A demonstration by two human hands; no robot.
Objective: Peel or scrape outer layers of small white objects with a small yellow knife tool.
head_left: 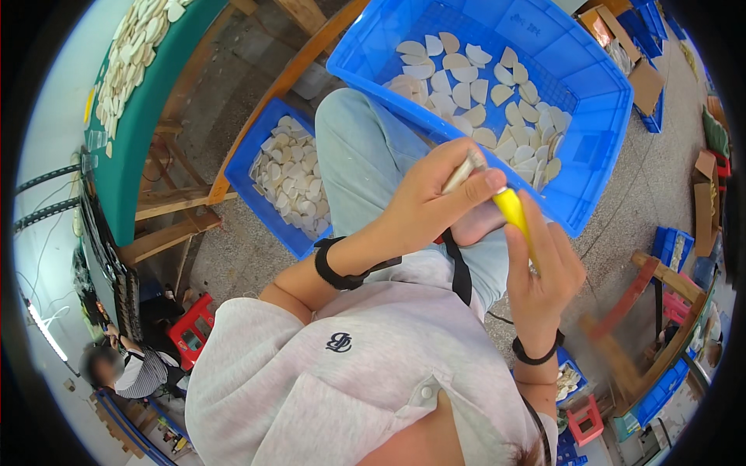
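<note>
Left hand point(433, 188) pinching pale piece point(458, 175), right hand point(549, 266) gripping yellow handle point(510, 206), flat half-rounds point(461, 95) in plastic tub point(597, 159)

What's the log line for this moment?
Left hand: holds pale piece | Right hand: grips yellow tool | Big blue bin: half-round pieces inside

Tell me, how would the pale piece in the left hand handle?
The pale piece probably feels light, being small beside the left hand. It seems stiff, showing no sag. Pushed, it may slide: similar pieces look flat.
</note>
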